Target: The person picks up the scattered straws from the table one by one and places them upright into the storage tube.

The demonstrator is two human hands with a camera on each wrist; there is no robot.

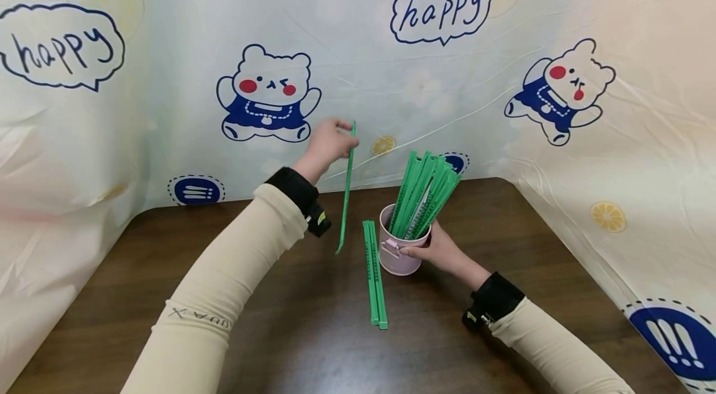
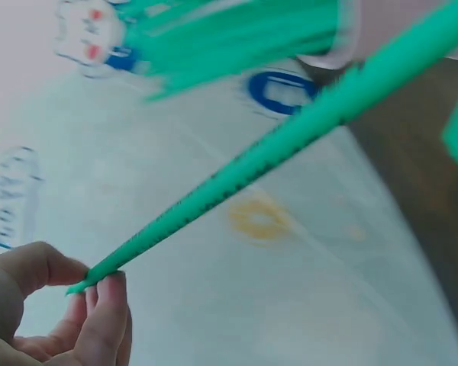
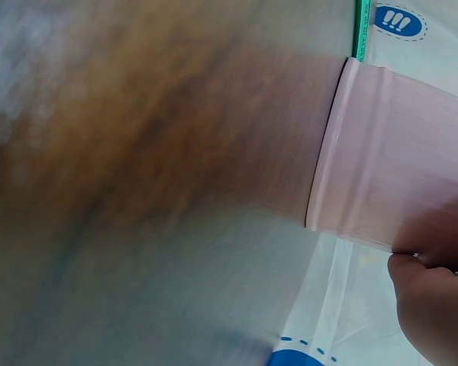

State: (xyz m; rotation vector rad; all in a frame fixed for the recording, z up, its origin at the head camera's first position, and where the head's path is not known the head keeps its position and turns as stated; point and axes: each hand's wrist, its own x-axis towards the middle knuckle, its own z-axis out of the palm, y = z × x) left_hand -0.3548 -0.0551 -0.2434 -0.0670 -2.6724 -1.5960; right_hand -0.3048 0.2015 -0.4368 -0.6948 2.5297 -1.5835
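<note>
My left hand (image 1: pixel 331 142) pinches a slim green wrapped stick (image 1: pixel 347 189) near its top end, between thumb and fingertips. It hangs steeply over the table, its lower end slightly bent, and dark print runs along it in the left wrist view. A small pink bucket (image 1: pixel 399 259) stands on the table, packed with a bundle of green wrapped sticks (image 1: pixel 424 195) that lean right. My right hand (image 1: pixel 439 249) holds the bucket's right side, with the thumb near its handle in front. Two more green sticks (image 1: pixel 375 276) lie side by side just left of the bucket.
The brown wooden table (image 1: pixel 291 319) ends at a pale plastic sheet (image 1: pixel 358 71) printed with bears and lettering, which rises behind it and at both sides. Each wrist wears a black strap (image 1: pixel 500 296) with a small camera.
</note>
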